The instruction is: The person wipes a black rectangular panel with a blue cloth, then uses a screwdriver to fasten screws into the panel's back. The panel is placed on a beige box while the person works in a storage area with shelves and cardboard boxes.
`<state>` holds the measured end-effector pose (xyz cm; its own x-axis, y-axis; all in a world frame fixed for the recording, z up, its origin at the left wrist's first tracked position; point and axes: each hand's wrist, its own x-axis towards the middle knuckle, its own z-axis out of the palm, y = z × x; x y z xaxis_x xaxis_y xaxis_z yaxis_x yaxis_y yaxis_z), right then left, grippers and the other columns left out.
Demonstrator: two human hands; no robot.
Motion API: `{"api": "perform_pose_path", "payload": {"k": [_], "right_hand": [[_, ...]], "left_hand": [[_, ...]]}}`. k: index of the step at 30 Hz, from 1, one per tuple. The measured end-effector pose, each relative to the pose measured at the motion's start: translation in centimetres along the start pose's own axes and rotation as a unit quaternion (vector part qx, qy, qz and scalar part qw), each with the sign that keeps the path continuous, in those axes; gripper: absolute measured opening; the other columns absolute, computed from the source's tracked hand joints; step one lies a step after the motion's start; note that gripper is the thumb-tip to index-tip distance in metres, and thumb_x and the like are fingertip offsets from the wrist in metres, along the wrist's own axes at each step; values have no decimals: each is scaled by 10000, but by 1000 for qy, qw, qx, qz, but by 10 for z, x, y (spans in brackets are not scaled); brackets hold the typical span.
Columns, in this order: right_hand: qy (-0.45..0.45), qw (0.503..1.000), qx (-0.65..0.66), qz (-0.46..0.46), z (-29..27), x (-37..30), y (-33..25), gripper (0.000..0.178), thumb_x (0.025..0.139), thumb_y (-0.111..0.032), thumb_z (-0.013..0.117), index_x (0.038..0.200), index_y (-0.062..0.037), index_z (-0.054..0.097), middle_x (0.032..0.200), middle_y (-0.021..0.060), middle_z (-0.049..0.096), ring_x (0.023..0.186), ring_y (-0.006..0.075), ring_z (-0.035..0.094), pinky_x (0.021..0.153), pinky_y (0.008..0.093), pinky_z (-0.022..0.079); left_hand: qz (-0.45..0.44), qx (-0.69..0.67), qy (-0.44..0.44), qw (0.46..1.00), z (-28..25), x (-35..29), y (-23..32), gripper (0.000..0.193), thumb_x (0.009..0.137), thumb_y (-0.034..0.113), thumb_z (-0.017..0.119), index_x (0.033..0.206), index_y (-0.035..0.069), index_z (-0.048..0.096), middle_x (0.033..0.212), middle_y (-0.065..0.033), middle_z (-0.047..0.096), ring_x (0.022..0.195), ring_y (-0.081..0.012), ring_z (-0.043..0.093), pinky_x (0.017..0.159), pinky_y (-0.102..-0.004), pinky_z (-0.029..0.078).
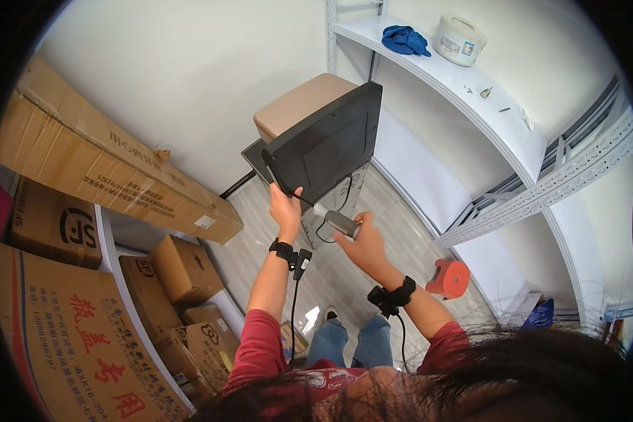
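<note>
My right hand (364, 246) is closed around a grey cylinder (341, 222) with a white end, its exact kind unclear. From that white end a thin black cable (303, 200) runs to my left hand (285, 209), whose fingers are closed on it near the lower left edge of a black flat panel (325, 148). A dark curved strip rises above my left fingers along the panel. The panel stands tilted, with a tan box-like body (302, 105) behind it and a grey metal base (355, 190) with holes below. Another black cable loops beneath the panel.
A long carton (119, 155) and several stacked brown boxes (186, 271) fill the left side. White shelving (457, 84) curves along the right, bearing a blue cloth (405, 41), a white rice cooker (460, 40) and small items. A red stool (448, 278) stands on the floor beside my right forearm.
</note>
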<state>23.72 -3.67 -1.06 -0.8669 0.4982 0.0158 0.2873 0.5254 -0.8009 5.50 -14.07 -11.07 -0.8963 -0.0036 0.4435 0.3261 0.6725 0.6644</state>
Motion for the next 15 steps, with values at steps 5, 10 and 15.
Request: {"api": "perform_pose_path", "payload": {"k": [5,10,15], "right_hand": [[-7,995,12,-102,2,-7,15,340,782,-244,687,943,-35,471,606,155,574,548,331,582,497,391,426],[72,991,-35,-107,2,1,18,274,793,-260,672,872,-36,535,607,129,578,548,341,578,485,413,425],[-37,995,-86,45,-7,8,3,272,813,-249,648,931,-17,568,771,169,575,667,344,593,543,405,447]], "left_hand": [[4,12,-11,1000,-1,-2,3,502,695,286,766,978,19,448,849,-148,579,757,-370,579,604,-422,459],[11,1,-10,1000,0,-3,-1,498,708,293,757,984,20,444,849,-147,576,748,-366,579,591,-416,456],[-1,-27,-6,1000,-2,-3,3,487,703,277,766,968,36,436,845,-151,583,765,-386,572,620,-428,453]]}}
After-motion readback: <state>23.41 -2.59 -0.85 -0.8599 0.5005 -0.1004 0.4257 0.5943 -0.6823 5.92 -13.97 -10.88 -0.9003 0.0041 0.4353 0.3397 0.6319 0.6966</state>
